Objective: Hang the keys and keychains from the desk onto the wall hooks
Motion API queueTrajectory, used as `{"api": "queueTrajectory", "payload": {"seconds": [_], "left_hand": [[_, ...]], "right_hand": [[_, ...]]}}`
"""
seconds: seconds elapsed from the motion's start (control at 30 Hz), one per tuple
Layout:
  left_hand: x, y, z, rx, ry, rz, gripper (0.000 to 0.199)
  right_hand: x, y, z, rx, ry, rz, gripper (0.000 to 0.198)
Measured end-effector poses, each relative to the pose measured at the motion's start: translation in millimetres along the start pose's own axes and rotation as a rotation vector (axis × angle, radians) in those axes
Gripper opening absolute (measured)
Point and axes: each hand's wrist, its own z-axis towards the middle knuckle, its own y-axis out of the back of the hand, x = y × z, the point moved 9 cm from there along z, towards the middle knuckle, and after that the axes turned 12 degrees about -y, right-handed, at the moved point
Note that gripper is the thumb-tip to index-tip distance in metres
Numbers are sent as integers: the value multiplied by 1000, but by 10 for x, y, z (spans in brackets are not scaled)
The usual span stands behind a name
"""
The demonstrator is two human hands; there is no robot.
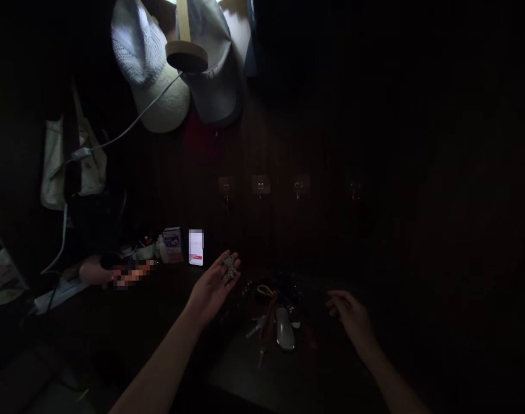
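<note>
My left hand (pixel 213 287) is turned palm up, holding a small silvery figure-shaped charm (pixel 229 265) on its fingers. What the charm is attached to, if anything, is too dark to make out. On the dark tabletop between my hands lies a pile with several keys (pixel 256 326), a brown strap (pixel 268 322), a yellowish loop (pixel 266 291) and a smooth grey oval object (pixel 285 329). My right hand (pixel 352 319) hovers right of the pile, fingers loosely bent and apart, with nothing visible in them.
A lit phone (pixel 196 247) stands upright behind my left hand, beside a small box (pixel 173 244). A pink rounded object (pixel 95 270) lies at left. Metal hooks (pixel 260 187) line the dark wall; caps (pixel 163 100), a lamp (pixel 187 56) with its cable, and a bag (pixel 53 167) hang above.
</note>
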Motion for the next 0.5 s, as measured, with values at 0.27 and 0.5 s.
{"api": "queueTrajectory", "payload": {"seconds": [0.27, 0.5], "left_hand": [[-98, 69, 216, -70, -95, 96, 29], [-618, 211, 924, -226, -357, 332, 24]], "right_hand": [[-9, -12, -2, 0, -16, -51, 33], [28, -57, -11, 30, 17, -62, 33]]}}
